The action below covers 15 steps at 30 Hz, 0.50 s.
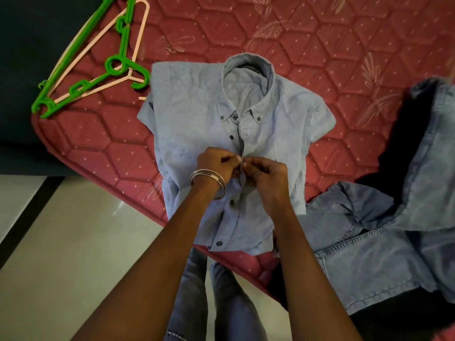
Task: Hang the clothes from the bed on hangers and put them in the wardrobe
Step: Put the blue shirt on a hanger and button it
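A light blue short-sleeved shirt (197, 119) lies flat on the red quilted mattress (320, 45), collar away from me. My left hand (216, 163), with silver bangles on the wrist, and my right hand (266, 173) meet at the middle of the shirt's button placket. Both pinch the fabric there, at a button. The buttons above and below my hands look undone. A green hanger (110, 67) and a pink hanger (140, 28) lie crossed on the mattress at the upper left.
A pair of blue jeans (384, 254) lies crumpled on the mattress to the right, over something dark. The mattress corner ends at the left, with pale floor tiles (73, 242) below. My legs stand at the mattress edge.
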Tool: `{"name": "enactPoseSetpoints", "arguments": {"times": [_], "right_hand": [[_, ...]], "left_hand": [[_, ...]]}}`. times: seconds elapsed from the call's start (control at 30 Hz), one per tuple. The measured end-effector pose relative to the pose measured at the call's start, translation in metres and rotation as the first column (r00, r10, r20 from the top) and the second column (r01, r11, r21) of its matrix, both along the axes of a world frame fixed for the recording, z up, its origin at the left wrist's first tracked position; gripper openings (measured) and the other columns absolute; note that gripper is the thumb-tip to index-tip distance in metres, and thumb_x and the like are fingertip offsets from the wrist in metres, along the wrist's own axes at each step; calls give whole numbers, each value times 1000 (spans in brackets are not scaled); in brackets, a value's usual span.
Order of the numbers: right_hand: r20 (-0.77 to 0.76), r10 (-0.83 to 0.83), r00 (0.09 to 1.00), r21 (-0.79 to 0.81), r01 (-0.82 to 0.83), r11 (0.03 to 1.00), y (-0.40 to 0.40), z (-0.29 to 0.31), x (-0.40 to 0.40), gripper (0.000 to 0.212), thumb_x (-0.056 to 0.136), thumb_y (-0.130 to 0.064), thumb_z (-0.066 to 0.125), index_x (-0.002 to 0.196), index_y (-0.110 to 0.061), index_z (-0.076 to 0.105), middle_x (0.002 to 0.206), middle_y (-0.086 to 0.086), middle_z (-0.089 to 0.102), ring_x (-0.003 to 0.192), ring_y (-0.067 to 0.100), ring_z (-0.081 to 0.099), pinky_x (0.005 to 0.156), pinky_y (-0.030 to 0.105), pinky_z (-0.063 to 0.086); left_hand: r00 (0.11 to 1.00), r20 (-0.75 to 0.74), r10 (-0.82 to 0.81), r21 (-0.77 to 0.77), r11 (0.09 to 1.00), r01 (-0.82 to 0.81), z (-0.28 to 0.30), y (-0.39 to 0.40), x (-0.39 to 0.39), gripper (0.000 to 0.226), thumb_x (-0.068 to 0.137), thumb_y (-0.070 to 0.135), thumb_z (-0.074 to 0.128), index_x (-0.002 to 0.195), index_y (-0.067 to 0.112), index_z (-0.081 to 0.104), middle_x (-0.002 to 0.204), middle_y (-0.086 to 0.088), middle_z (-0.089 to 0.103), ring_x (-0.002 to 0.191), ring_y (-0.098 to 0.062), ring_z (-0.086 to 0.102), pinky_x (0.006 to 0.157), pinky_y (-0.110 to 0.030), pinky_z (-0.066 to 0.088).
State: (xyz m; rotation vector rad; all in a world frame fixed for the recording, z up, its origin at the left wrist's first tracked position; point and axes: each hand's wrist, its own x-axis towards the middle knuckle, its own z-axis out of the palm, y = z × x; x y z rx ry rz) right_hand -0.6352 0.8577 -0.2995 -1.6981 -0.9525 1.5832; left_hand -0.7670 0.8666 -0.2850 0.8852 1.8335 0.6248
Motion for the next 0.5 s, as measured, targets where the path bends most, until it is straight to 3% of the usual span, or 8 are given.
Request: {"name": "enactPoseSetpoints", "arguments": {"times": [0.13,0.33,0.43,0.5], "right_hand": [[5,66,998,-3,-66,998,6,2,-3,9,84,0,66,87,-5,74,78,17,72,70,26,69,65,33,56],[158,55,986,52,-64,997,8,4,-17,6,79,0,69,80,-4,74,71,12,72,65,24,70,64,34,59],[113,19,993,5,-20,1000,9,3,-19,12,82,4,62,77,-1,72,68,13,70,60,23,67,59,32,57],[-30,-11,999,-67,9,998,10,4,-19,18,86,8,54,75,2,68,66,13,65,55,15,61,54,25,52]], "left_hand": [[998,-58,-38,17,999,39,4,2,-1,18,78,24,75,86,8,76,80,-9,74,77,-19,69,79,-28,55],[989,-146,-13,63,998,23,-6,4,-6,15,81,12,72,94,6,74,89,-12,73,83,-20,68,81,-25,53],[994,-113,9,36,999,-5,-11,5,-4,17,81,9,71,98,6,72,90,-10,72,83,-17,67,85,-28,53],[998,-27,58,-1,998,-59,-16,5,-3,20,83,6,68,102,8,70,87,-6,70,84,-17,66,88,-33,53]]}}
